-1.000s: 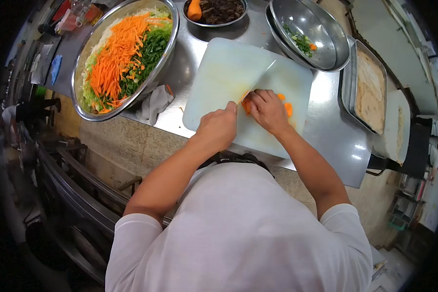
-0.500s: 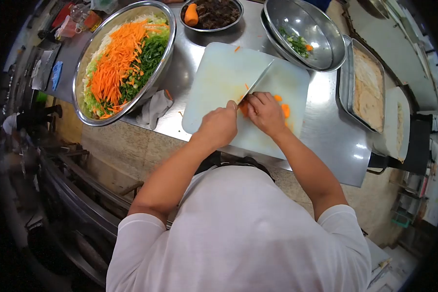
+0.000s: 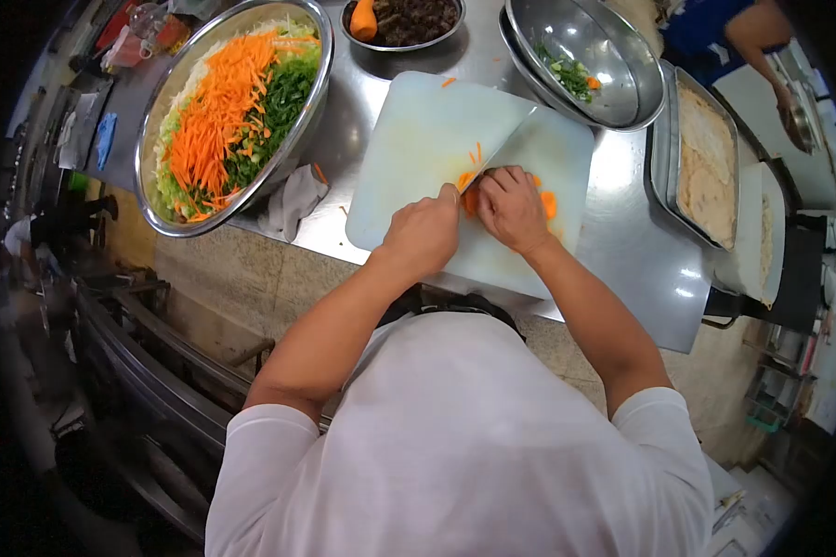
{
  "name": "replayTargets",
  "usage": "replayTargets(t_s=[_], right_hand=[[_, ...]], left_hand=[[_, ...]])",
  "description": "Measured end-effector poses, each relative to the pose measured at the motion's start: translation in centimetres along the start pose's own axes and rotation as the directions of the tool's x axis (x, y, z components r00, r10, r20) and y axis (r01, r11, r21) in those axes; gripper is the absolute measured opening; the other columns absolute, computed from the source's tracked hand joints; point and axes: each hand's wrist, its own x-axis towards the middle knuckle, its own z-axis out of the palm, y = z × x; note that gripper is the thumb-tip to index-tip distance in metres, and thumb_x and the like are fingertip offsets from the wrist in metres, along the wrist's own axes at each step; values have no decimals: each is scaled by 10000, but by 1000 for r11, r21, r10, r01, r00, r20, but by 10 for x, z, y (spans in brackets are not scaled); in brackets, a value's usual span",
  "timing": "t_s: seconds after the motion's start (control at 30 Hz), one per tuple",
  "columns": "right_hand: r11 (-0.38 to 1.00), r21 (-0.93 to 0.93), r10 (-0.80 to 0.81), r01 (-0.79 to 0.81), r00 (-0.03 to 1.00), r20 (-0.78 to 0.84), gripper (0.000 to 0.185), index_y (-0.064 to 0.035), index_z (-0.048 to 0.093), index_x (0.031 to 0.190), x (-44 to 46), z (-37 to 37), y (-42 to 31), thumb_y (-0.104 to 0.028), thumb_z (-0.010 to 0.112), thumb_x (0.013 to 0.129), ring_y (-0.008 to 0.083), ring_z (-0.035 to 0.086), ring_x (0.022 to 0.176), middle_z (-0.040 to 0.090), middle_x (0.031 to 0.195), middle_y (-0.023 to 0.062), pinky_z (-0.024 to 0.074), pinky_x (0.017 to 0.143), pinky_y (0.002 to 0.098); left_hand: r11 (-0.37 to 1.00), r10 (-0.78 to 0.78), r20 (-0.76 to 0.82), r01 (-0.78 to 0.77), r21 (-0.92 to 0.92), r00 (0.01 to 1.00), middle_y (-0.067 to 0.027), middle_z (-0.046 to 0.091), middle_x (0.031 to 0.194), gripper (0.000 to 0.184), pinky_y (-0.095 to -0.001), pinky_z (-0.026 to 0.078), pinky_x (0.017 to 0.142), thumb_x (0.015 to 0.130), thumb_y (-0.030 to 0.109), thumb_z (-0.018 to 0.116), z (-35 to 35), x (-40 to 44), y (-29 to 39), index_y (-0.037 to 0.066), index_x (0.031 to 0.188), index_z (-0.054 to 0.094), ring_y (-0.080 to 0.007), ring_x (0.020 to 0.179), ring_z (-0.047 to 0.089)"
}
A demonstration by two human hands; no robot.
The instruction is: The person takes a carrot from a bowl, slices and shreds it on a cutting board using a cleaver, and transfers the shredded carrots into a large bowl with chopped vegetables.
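Observation:
My left hand (image 3: 425, 232) is closed round the handle of a kitchen knife (image 3: 509, 143), its blade slanting away to the upper right over a white cutting board (image 3: 395, 139). Close to the blade, my right hand (image 3: 515, 212) presses down with curled fingers on carrot pieces (image 3: 470, 202), which it partly covers. Flat carrot slices (image 3: 549, 205) lie just right of that hand. On the blade's other side are a few thin carrot strips (image 3: 475, 155).
A large bowl (image 3: 147, 190) of shredded vegetables stands left, beside a grey cloth (image 3: 293, 204). Behind the board are a dark-filled bowl (image 3: 409, 46) with a carrot (image 3: 363, 22) and stacked metal bowls (image 3: 627, 70). A tray (image 3: 659, 176) stands right. Another person's arm (image 3: 762, 42) reaches in, top right.
More carrot strips now lie left of the blade. Both hands have stayed in nearly the same place. Another person has come into view at the top right, with a hand at a metal bowl.

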Motion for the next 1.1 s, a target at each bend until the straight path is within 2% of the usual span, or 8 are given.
replayTargets(t_s=[0.17, 0.37, 0.47, 0.63, 0.77, 0.83, 0.93, 1.1], right_hand=[[1000, 18, -11, 12, 998, -68, 189, -81, 666, 980, -2, 2, -1, -102, 727, 802, 299, 604, 1009, 661, 1017, 71, 488, 867, 427], [1000, 6, -6, 6, 998, -66, 194, -78, 664, 973, -4, 2, -5, -105, 736, 795, 295, 609, 1000, 668, 1025, 72, 498, 867, 423], [1000, -9, -4, 4, 996, -91, 199, -71, 667, 982, -2, 3, -1, -110, 734, 798, 294, 613, 993, 673, 1026, 74, 501, 864, 421], [999, 35, -25, 30, 993, -117, 158, -59, 639, 925, -1, 1, -6, -53, 709, 783, 315, 613, 966, 650, 966, 101, 486, 800, 444], [1000, 1, -7, 7, 994, -110, 197, -62, 682, 979, -4, 3, -4, -110, 732, 794, 295, 624, 993, 686, 1039, 78, 509, 864, 423], [1000, -10, -19, 18, 994, -105, 192, -61, 684, 974, -1, 2, -2, -110, 732, 795, 295, 626, 995, 686, 1037, 78, 509, 864, 423], [1000, 6, 0, 1, 995, -96, 189, -61, 688, 971, -3, 1, -4, -112, 735, 795, 293, 631, 998, 690, 1035, 78, 510, 864, 425], [1000, 5, -10, 11, 991, -133, 194, -64, 682, 973, -4, 4, -3, -114, 738, 793, 289, 633, 988, 686, 1014, 74, 512, 859, 423]], left_hand=[[1000, -30, 102, 29, 9, 994, -337, 704, 992, 207, -561, 546, 889, 915, 5, 518, -23, -9, 11, -63, 1109, 537, -484, 958, 708], [1000, -4, 25, 5, -11, 1000, -337, 704, 985, 207, -560, 547, 873, 913, -8, 511, -12, -4, 4, -64, 1111, 533, -490, 942, 705], [998, -11, 49, 14, -56, 999, -333, 681, 863, 132, -602, 526, 802, 961, 31, 501, -11, -13, 3, -51, 1061, 525, -514, 856, 685], [996, 76, -90, -79, -34, 993, -335, 677, 857, 123, -597, 522, 786, 957, 28, 504, 0, -3, -8, -48, 1052, 523, -525, 842, 677], [993, -37, 10, 38, -108, 999, -338, 681, 856, 133, -602, 523, 796, 952, 32, 506, 5, -12, -4, -49, 1056, 525, -529, 842, 678], [997, 27, -81, -33, -71, 996, -338, 687, 855, 135, -606, 524, 802, 958, 49, 511, 10, 1, -3, -46, 1053, 525, -527, 843, 682], [997, -2, -1, 2, -72, 1000, -334, 692, 847, 130, -604, 527, 803, 970, 64, 508, -16, -16, 6, -43, 1042, 524, -526, 837, 687], [997, 12, -46, -15, -70, 999, -331, 691, 879, 147, -586, 536, 812, 954, 44, 514, 14, 2, -7, -51, 1067, 518, -509, 875, 692]])
